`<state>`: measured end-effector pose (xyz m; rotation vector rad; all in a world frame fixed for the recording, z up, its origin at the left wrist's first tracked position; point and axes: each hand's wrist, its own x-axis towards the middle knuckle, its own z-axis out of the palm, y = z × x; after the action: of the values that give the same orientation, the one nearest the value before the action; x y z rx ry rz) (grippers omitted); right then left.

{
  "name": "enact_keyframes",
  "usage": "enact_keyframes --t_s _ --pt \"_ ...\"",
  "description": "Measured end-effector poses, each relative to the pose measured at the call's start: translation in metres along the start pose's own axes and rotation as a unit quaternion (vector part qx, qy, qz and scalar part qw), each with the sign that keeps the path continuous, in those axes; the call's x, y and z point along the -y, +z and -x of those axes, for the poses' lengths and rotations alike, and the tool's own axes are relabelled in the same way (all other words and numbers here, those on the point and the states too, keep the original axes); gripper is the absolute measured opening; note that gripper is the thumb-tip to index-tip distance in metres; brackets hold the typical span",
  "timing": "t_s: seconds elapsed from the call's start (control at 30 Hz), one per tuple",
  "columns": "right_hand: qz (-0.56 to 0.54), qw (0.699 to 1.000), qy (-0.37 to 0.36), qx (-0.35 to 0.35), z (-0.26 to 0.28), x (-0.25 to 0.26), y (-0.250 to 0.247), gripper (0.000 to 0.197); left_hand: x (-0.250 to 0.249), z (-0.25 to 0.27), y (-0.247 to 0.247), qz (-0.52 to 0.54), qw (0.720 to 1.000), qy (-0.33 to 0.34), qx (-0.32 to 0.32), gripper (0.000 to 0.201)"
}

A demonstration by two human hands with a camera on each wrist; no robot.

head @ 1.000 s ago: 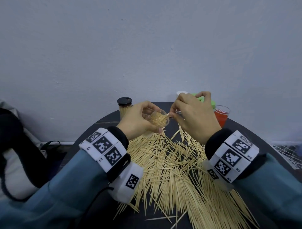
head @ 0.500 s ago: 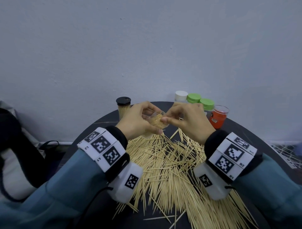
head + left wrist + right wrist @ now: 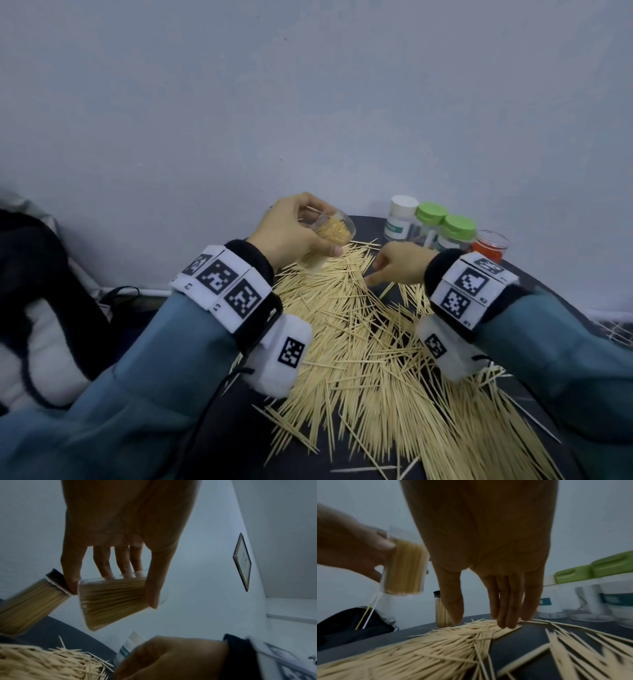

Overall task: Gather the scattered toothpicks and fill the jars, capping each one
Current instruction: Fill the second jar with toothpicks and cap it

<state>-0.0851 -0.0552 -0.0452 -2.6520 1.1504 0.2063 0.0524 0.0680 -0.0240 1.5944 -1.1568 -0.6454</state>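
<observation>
My left hand (image 3: 291, 233) grips a clear, uncapped jar (image 3: 334, 229) packed with toothpicks and holds it tilted above the table's far side. The left wrist view shows my thumb and fingers wrapped round that jar (image 3: 113, 601). My right hand (image 3: 394, 267) is down on the heap of scattered toothpicks (image 3: 370, 353). Its straight fingertips (image 3: 506, 623) touch the toothpicks (image 3: 436, 649) on the dark round table (image 3: 522, 639). A filled jar with a black cap (image 3: 441, 609) stands at the back, hidden behind my left hand in the head view.
At the back right stand a white-capped jar (image 3: 401, 219), two green-capped jars (image 3: 445, 226) and an open red jar (image 3: 489, 248). A wall rises just behind the table. A black and white bag (image 3: 41, 308) lies to the left, off the table.
My right hand left the jar's mouth and dropped to the toothpick heap. My left hand lifted the jar a little higher and kept hold of it.
</observation>
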Motion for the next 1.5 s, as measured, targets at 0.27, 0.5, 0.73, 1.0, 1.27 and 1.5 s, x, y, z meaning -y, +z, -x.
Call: enact_keyframes --t_s 0.27,0.5,0.73,1.0,1.27,1.5 --pt "0.099 0.977 -0.175 0.068 -0.032 0.050 -0.003 0.069 -0.002 -0.004 -0.017 0.004 1.000 -0.011 -0.012 0.051" --pt "0.153 0.967 -0.194 0.057 -0.047 0.066 0.011 0.046 -0.005 -0.005 -0.027 0.027 0.999 -0.011 -0.023 0.049" --pt "0.186 0.958 -0.211 0.054 -0.047 0.062 0.014 0.039 -0.006 -0.005 -0.026 0.032 0.999 -0.020 -0.016 0.051" --pt "0.198 0.958 -0.202 0.042 -0.040 0.052 0.011 0.028 -0.007 -0.004 -0.023 0.028 0.999 -0.024 -0.011 0.051" --pt "0.114 0.975 -0.186 -0.039 -0.027 0.033 -0.002 0.015 -0.006 -0.004 -0.019 0.018 1.000 -0.022 -0.010 0.052" --pt "-0.073 0.969 -0.163 -0.168 -0.007 0.003 -0.014 0.017 -0.003 -0.003 -0.009 0.000 1.000 -0.029 0.000 0.051"
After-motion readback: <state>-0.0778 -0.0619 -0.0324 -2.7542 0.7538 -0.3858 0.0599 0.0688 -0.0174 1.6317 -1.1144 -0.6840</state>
